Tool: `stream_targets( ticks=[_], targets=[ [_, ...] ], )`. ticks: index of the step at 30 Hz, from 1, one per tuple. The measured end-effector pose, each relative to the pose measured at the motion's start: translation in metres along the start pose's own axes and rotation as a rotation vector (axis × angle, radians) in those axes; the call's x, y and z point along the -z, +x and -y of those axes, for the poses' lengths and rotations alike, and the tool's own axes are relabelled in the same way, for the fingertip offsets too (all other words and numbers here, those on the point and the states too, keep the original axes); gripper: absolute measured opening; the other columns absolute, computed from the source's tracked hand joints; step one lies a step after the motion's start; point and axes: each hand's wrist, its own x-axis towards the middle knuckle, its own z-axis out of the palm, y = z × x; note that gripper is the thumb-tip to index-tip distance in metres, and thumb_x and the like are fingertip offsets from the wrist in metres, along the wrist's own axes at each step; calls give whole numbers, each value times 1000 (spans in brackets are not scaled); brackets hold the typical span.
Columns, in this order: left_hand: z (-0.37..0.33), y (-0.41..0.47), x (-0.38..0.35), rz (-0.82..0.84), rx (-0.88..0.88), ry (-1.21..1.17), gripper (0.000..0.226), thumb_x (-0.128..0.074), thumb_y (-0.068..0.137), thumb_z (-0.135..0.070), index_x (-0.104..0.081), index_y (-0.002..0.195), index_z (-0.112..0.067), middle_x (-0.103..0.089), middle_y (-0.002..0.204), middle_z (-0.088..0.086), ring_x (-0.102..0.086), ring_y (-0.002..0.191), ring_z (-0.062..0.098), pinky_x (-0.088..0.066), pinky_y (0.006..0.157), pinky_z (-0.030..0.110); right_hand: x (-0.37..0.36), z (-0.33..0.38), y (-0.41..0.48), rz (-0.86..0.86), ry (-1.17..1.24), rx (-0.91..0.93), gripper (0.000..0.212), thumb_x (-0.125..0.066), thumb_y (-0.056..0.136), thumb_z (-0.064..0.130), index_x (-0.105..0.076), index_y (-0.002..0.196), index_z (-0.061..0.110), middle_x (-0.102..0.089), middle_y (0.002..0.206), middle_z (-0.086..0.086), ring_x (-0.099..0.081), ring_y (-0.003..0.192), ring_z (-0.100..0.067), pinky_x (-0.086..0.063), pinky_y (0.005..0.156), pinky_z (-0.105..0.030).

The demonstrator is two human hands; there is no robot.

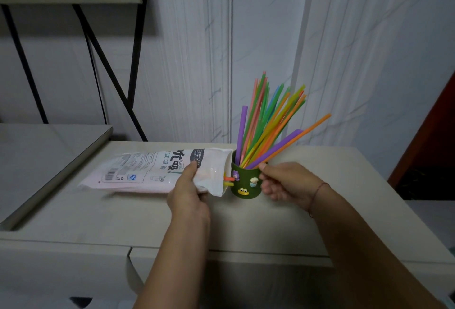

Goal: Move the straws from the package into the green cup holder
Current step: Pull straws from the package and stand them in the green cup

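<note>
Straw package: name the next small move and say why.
Probably the right hand should leave the side of the green cup holder and pinch the few straw ends poking from the mouth of the package, to draw them out. The left hand already grips the package near that opening, and most straws already stand in the holder.

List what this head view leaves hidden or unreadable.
Head view:
Straws left inside the white plastic package: film and left hand cover them.
Lower ends of the coloured plastic straws: hidden by the green cup holder.
Grip of the right hand: fingertips curled out of sight.
Package small print: too small.
</note>
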Motion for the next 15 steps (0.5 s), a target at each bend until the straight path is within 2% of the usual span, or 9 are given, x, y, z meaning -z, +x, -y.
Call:
stream_targets(
  ticks=[2, 4, 6, 8, 11, 15],
  targets=[
    [1, -7, -3, -9, -67, -2, 38, -73, 77, -2, -64, 114, -9, -70, 114, 9, -69, 98, 23, -54, 91, 46, -11, 0, -5, 104, 102, -64, 30, -55, 91, 32, -58, 80, 5, -60, 58, -8, -59, 42, -11, -48, 42, -18],
    [2, -15, -6, -4, -162, 18, 41, -74, 76, -1, -64, 116, -5, -71, 109, 8, -69, 93, 20, -54, 91, 40, -24, -1, -8, 177, 200, -116, 31, -51, 92, 35, -59, 86, 6, -64, 66, -9, -65, 51, -13, -54, 46, -22],
    [4, -20, -7, 22, -246, 80, 40, -75, 75, -3, -65, 114, -5, -72, 107, 7, -70, 92, 18, -57, 85, 34, -37, -4, -10, 238, 296, -163, 32, -48, 94, 36, -60, 94, 7, -67, 83, -10, -67, 68, -18, -58, 55, -27],
    [4, -22, -8, 56, -321, 143, 34, -76, 75, -5, -67, 108, -10, -73, 103, 3, -71, 87, 13, -57, 75, 26, -45, -5, -10, 282, 425, -201, 35, -47, 94, 37, -60, 105, 6, -67, 96, -12, -66, 80, -23, -59, 57, -30],
    [4, -26, -10, 112, -405, 196, 28, -76, 76, -4, -65, 94, -22, -71, 94, -9, -70, 74, -1, -56, 68, 17, -50, -5, -9, 292, 544, -231, 44, -45, 95, 38, -56, 121, 5, -65, 103, -12, -64, 84, -26, -59, 55, -31],
    [3, -27, -10, 145, -453, 228, 30, -76, 75, -4, -64, 94, -24, -70, 92, -15, -69, 76, -5, -56, 73, 18, -48, -3, -9, 271, 617, -241, 42, -40, 97, 37, -57, 122, 7, -66, 104, -11, -64, 88, -27, -60, 56, -35]
  ],
)
